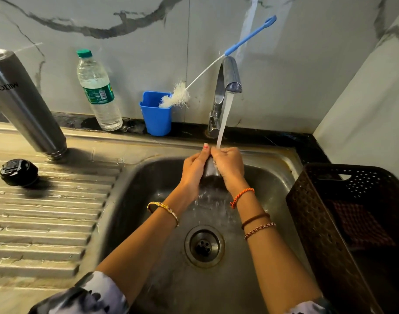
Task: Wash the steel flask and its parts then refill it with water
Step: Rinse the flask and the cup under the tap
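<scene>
both hands, left hand and right hand, curl their fingers round a small steel cup under the tap stream, over the sink. the steel flask stands upside down on the draining board at far left, its black cap just nearer.

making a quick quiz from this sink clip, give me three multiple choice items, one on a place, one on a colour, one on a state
1. Where does the steel flask stand?
A. in the sink basin
B. upside down on the draining board
C. in the brown basket

2. What colour is the cup that holds the bottle brush?
A. blue
B. red
C. white

3. What is the tap doing?
A. it is off
B. it drips only
C. it runs a steady stream onto the hands

Answers: 1 B, its lettering reads inverted and it rests on the ribbed draining board, left of the sink. 2 A, the cup by the wall is blue. 3 C, water falls to where the left hand and right hand hold a small steel part.
</scene>
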